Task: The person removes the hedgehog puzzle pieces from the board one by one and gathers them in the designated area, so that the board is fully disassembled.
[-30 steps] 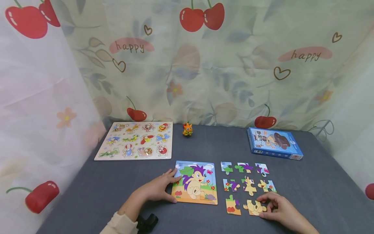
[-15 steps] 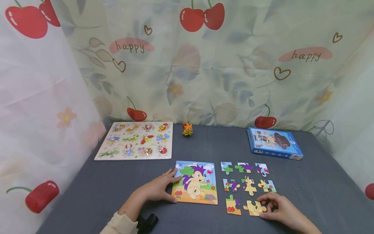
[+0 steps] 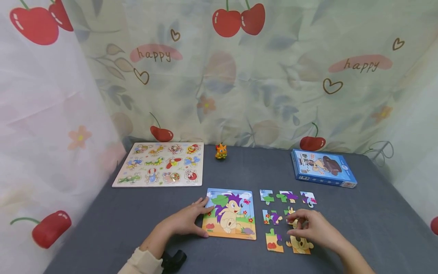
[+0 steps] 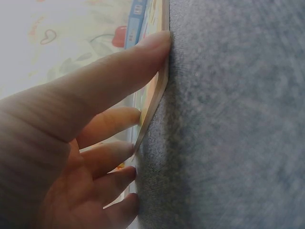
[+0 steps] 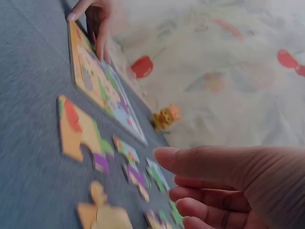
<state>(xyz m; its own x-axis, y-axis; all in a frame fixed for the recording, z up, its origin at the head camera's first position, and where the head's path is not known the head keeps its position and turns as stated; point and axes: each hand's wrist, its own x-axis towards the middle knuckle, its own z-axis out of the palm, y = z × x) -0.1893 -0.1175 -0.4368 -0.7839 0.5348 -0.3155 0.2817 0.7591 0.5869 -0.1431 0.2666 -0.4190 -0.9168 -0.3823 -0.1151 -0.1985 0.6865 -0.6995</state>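
Puzzle pieces [image 3: 288,217] lie loose on the grey counter [image 3: 359,220] just right of the hedgehog puzzle board [image 3: 230,219], whose left edge the left hand [image 3: 186,220] touches with straight fingers, while the right hand [image 3: 313,228] hovers above the pieces, fingers loosely curled, holding nothing.

Left hand [image 3: 184,222] lies flat, fingers [image 4: 125,67] straight and spread. Right hand [image 3: 313,228] hovers forward, fingers [image 5: 200,164] loosely curved, holding nothing.
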